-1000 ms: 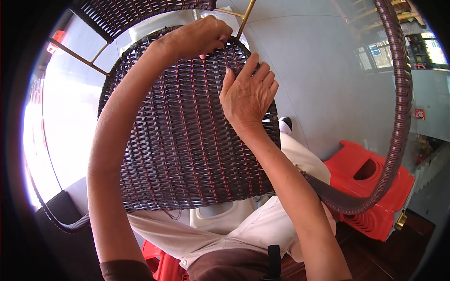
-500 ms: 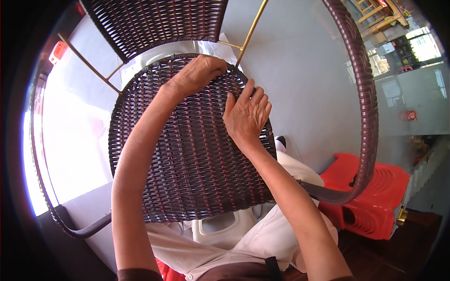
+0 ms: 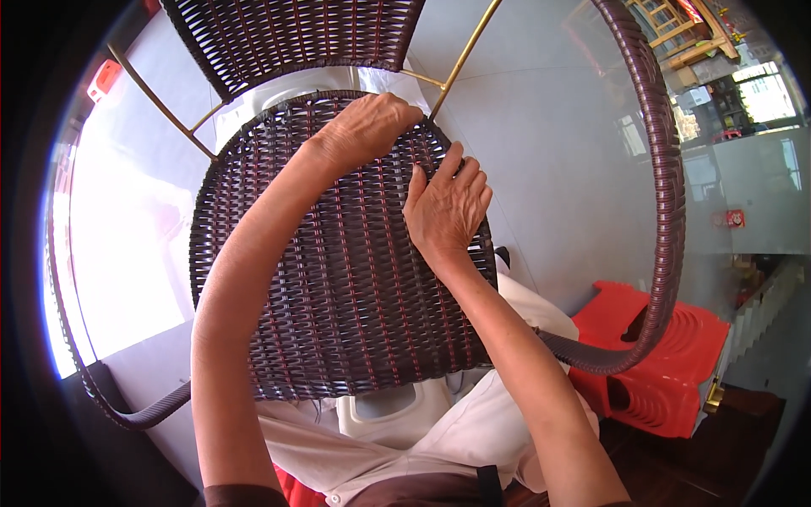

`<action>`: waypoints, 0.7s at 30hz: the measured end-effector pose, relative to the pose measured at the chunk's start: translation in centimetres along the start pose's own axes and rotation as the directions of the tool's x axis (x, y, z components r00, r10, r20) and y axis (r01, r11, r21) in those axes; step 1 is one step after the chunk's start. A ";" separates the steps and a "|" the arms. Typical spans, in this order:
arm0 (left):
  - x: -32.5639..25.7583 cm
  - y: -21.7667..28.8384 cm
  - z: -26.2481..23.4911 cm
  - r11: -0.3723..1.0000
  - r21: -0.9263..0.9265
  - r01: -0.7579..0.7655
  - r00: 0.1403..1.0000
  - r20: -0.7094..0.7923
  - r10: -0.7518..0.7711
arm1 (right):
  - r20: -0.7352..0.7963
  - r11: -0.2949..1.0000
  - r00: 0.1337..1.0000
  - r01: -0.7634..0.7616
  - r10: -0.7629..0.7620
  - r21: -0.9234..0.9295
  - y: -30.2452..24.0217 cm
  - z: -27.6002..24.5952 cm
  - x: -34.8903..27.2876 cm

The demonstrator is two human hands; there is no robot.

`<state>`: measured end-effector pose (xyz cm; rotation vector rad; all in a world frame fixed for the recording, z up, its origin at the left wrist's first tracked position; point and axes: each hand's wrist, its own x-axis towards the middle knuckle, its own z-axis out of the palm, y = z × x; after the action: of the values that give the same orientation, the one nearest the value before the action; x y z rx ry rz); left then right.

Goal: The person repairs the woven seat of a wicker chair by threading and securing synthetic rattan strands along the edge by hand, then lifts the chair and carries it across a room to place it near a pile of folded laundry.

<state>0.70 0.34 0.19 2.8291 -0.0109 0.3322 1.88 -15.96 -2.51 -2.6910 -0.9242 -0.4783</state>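
A dark brown wicker chair with red strands stands before me, its woven seat [image 3: 338, 279] tilted over my lap and its backrest [image 3: 296, 38] beyond. My left hand [image 3: 367, 127] is closed at the far right rim of the seat, knuckles up, fingertips turned down and hidden. Whatever it pinches there is too small or covered to make out. Just to its right, my right hand [image 3: 448, 198] lies on the seat's right edge, fingers bent over the rim and thumb apart on the weave.
A wrapped armrest [image 3: 663, 186] loops around on the right, with bare golden metal rods [image 3: 465, 59] beside the backrest. Red plastic stools [image 3: 659, 355] lie at the right. A pale plastic stool [image 3: 393, 414] shows under the seat. Wooden furniture [image 3: 684, 34] stands far right.
My left hand has moved slightly to the right and up along the rim. The right hand keeps its place on the edge. The view has shifted a little.
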 end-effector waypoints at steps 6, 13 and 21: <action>0.4 0.3 -0.3 0.999 0.047 0.010 0.999 0.044 -0.012 | -0.016 1.000 1.000 0.005 -0.004 0.019 0.1 0.1 0.1; 0.5 0.4 -0.4 0.995 0.101 0.005 0.999 0.049 -0.010 | -0.016 1.000 1.000 0.009 -0.009 0.019 0.0 0.0 0.1; 0.5 0.1 -0.1 0.983 0.162 -0.084 0.996 0.046 0.078 | -0.027 1.000 1.000 0.013 -0.012 0.028 0.1 0.0 0.1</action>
<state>1.20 0.26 0.42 3.0037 -0.1124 0.3072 1.97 -15.97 -2.49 -2.6483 -0.9341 -0.4989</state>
